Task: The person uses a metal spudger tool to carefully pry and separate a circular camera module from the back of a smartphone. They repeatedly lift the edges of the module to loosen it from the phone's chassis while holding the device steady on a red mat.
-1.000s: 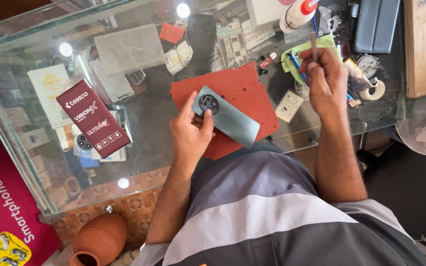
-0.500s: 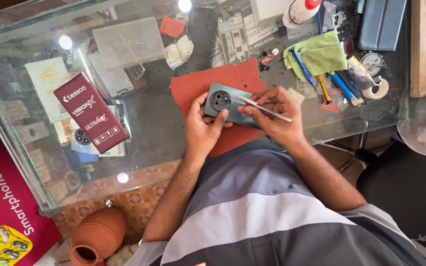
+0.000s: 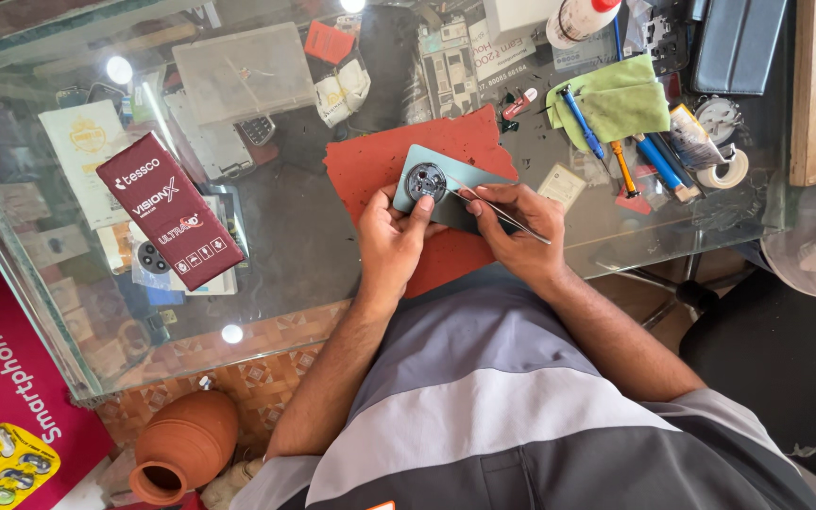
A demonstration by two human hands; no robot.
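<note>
I am steadying the teal phone [image 3: 446, 189] on the red mat [image 3: 380, 165] atop the desk [image 3: 295, 246], left hand [image 3: 394, 241] closed on its edge. My right hand [image 3: 517, 222] is pinching thin tweezers [image 3: 498, 212] toward the round camera module [image 3: 425, 181]; the phone looks stiff, slippery, fragile, best gripped by its sides.

Phone repair shop: glass display tabletop [image 3: 266, 236] over boxed stock, red work mat [image 3: 380, 165], screwdrivers [image 3: 583, 123], dismantled phone boards [image 3: 446, 61], tape roll [image 3: 724, 175].
</note>
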